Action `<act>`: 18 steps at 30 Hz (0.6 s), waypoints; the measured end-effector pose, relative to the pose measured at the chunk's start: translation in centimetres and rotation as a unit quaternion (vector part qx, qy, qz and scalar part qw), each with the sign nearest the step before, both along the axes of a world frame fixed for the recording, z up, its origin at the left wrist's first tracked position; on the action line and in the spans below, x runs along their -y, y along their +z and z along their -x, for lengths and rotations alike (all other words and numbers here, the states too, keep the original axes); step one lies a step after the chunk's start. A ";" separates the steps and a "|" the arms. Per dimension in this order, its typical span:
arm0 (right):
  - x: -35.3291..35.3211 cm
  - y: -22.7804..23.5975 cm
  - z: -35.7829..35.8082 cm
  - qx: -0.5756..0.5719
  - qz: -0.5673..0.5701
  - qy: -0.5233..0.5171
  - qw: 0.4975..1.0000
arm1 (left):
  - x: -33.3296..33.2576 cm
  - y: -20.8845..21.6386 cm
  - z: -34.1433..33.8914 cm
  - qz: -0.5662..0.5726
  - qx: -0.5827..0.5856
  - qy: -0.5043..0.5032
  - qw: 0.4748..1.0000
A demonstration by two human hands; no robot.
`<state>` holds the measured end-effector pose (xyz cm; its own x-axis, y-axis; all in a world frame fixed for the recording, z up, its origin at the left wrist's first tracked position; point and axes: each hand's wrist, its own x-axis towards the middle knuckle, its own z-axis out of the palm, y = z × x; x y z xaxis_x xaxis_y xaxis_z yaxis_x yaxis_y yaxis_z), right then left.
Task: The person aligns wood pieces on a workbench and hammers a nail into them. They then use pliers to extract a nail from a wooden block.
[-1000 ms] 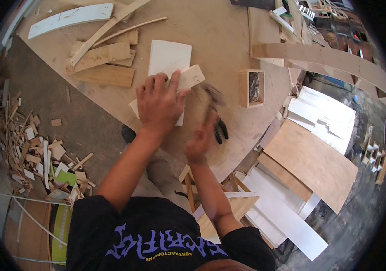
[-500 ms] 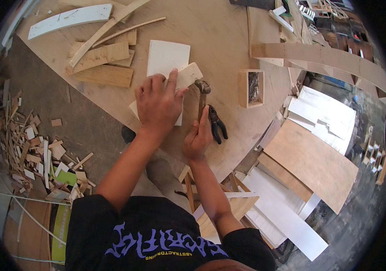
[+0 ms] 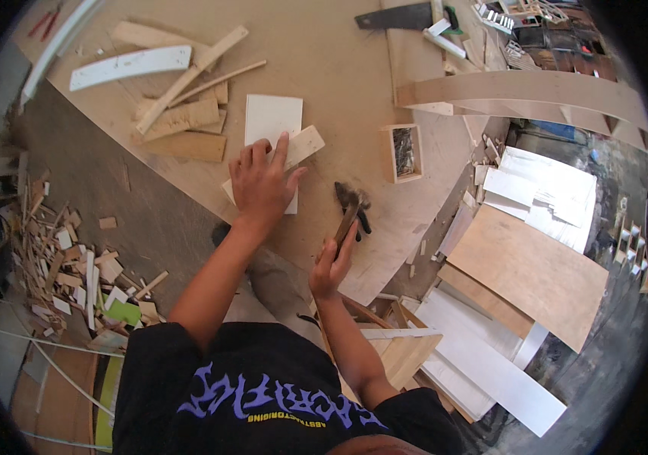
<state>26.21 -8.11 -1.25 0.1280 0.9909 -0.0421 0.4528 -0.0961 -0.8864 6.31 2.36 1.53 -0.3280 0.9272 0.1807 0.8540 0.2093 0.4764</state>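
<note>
— Where was the left hand [image 3: 262,182]?

— It lay flat, fingers spread a little, pressing on a short wooden block [image 3: 303,145] that rested across a white board [image 3: 271,121] on the big plywood sheet [image 3: 324,68].

— And the right hand [image 3: 331,265]?

— Nearer and to the right, its fingers were wrapped round the wooden handle of a hammer [image 3: 348,208], whose dark head pointed far, just right of the white board.

— Anything else close by?

— A small open wooden box [image 3: 402,152] stood farther right, and loose wood strips [image 3: 180,114] lay far left of the board.
</note>
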 end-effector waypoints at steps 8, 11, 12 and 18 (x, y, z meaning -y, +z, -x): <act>2.7 5.7 -1.4 -0.060 0.065 -0.010 0.996 | 0.4 2.7 3.7 0.033 0.486 -0.045 0.872; 0.5 6.9 -1.5 -0.185 0.099 -0.026 0.977 | 1.9 11.0 6.1 0.119 0.628 -0.074 0.765; -0.7 8.5 -1.3 -0.233 0.116 -0.032 0.965 | 2.5 12.8 6.5 0.142 0.625 -0.076 0.764; -5.1 13.6 1.3 -0.366 0.109 -0.027 0.924 | 4.0 20.7 6.9 0.125 0.676 -0.108 0.718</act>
<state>24.95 -3.06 12.34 0.0357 0.9417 -0.3345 -0.2705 -0.3132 -0.9104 -0.62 -1.59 22.23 0.1084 0.9310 -0.3485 -0.3288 0.3644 0.8713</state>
